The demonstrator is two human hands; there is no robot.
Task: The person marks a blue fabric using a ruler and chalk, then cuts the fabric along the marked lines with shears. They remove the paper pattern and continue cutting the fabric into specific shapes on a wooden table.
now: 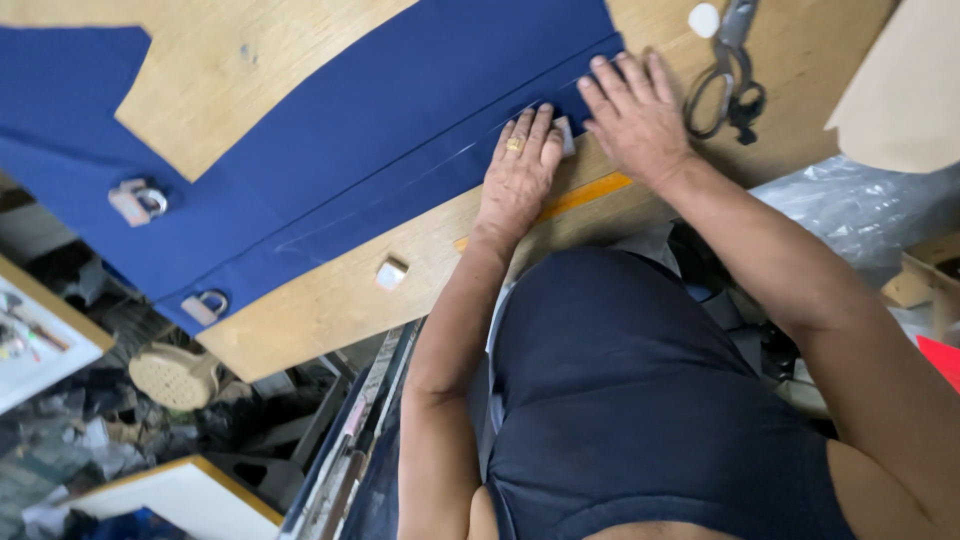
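Observation:
A dark blue cloth (380, 120) lies spread over a wooden table (330, 310). A clear ruler (400, 190) runs along the cloth's near edge. My left hand (520, 165), with a ring on one finger, presses flat on the ruler and cloth. My right hand (635, 115) lies flat just beside it, fingers spread on the cloth's end and the bare wood. A small pale piece of chalk (566, 135) shows between the two hands, touching the left one; whether it is gripped is unclear.
Black-handled scissors (725, 80) and a white chalk disc (704, 20) lie past my right hand. Two padlocks (140, 200) (205, 305) weigh the cloth down at the left. A small white block (392, 272) and an orange strip (590, 195) sit near the table edge. Clutter fills the floor below.

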